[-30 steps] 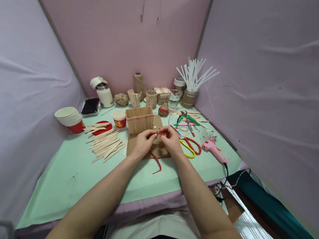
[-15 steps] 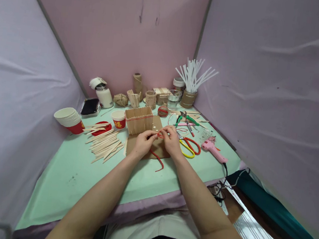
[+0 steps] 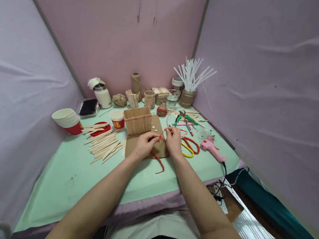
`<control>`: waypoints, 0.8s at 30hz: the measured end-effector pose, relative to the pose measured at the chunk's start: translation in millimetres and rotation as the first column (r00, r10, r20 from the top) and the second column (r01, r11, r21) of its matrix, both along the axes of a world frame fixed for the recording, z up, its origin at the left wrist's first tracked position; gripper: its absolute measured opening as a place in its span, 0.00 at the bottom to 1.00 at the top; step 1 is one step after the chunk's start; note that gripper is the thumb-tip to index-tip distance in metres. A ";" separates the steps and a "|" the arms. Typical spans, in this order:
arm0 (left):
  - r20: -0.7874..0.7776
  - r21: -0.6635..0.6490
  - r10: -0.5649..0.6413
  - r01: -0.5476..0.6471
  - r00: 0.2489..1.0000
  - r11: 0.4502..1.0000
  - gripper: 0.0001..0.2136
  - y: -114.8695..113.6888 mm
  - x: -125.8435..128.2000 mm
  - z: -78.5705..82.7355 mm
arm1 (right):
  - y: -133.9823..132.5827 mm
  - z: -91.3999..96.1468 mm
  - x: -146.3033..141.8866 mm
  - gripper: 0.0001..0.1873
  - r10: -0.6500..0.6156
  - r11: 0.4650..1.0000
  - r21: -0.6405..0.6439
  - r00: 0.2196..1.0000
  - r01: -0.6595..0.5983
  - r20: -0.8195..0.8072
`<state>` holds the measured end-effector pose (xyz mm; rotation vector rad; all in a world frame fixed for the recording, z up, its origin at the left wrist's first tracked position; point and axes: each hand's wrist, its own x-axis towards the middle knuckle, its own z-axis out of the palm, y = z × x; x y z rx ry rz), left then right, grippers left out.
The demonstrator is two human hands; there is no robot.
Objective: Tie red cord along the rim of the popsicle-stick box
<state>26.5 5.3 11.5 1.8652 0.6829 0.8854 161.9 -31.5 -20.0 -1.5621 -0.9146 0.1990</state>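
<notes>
Over a piece of brown cardboard point(image 3: 132, 147), my left hand point(image 3: 145, 145) pinches a red cord point(image 3: 158, 162) between thumb and fingertips; a braided-looking tail of it hangs down onto the table. My right hand point(image 3: 173, 140) is closed on a thin red strand that runs from the left fingertips. Just behind my hands stands a box of craft sticks point(image 3: 137, 120) with a red line around its upper part. Scissors point(image 3: 190, 146) with red and yellow handles lie beside my right hand, partly covered by it.
Loose craft sticks point(image 3: 104, 145) and a paper cup point(image 3: 117, 119) are at left, near stacked cups point(image 3: 68, 120). To the right lie green-handled pliers point(image 3: 187, 119) and a pink glue gun point(image 3: 213, 149) with its cable. A glass of water point(image 3: 172, 100) stands behind.
My right hand has drawn slightly away from my left, and a short red strand now stretches between them. The view has shifted a little.
</notes>
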 end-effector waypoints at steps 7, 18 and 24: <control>-0.023 -0.101 0.221 -0.223 0.975 0.970 0.10 9.8 -1.8 -6.0 | -10.7 14.3 -15.8 0.18 0.154 0.978 0.101 0.959 -0.182 0.236; -0.025 -0.073 0.172 -0.173 0.985 0.982 0.09 11.0 0.0 -8.3 | -9.7 16.0 -15.5 0.09 0.305 0.949 0.064 0.949 -0.310 0.080; -0.100 0.034 0.196 -0.194 0.976 0.981 0.08 8.6 -0.5 -5.8 | -5.0 13.9 -14.3 0.10 0.335 0.942 0.064 0.934 -0.330 -0.120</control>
